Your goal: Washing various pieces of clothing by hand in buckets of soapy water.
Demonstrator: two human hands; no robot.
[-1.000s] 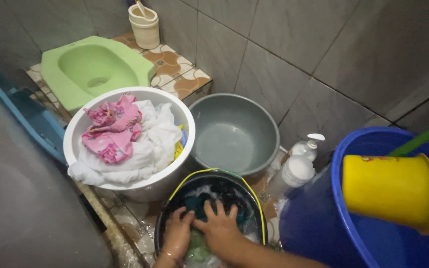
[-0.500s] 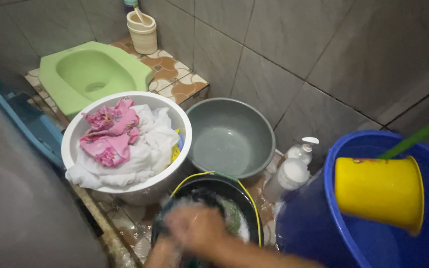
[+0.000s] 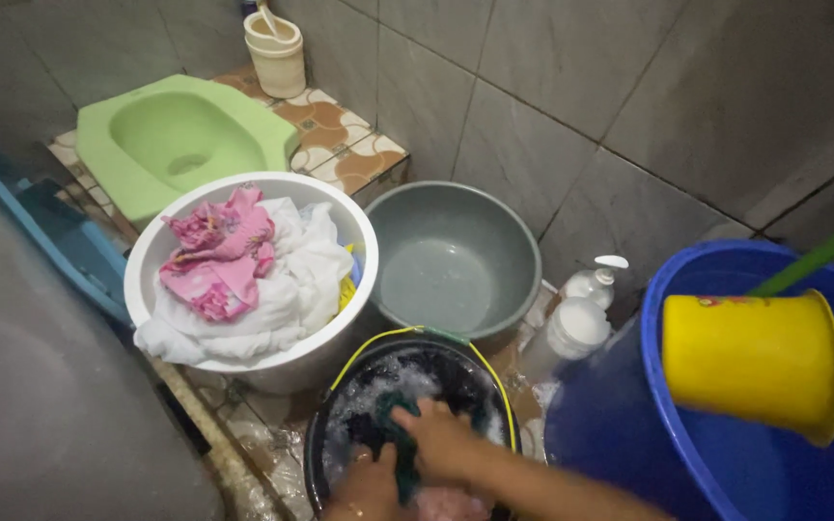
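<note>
**Soapy dark cloth, worked by two hands in the black bucket**

Sodden teal cloth (image 3: 400, 439) lies in the suds of the black bucket (image 3: 489, 378), at six o'clock in the room. The right hand (image 3: 441, 439) presses down on it, fingers curled over a bunched fold; the left hand (image 3: 369, 487) closes on its lower end. It looks limp, slick with foam and heavy with water, so a full fistful of gathered fabric would hold better than a pinched edge. At ten o'clock stands a white tub (image 3: 345, 207) heaped with pink and white laundry (image 3: 243, 265); at twelve a grey basin (image 3: 523, 260); at three a blue barrel (image 3: 591, 425) carrying a yellow scoop (image 3: 750, 362).
</note>
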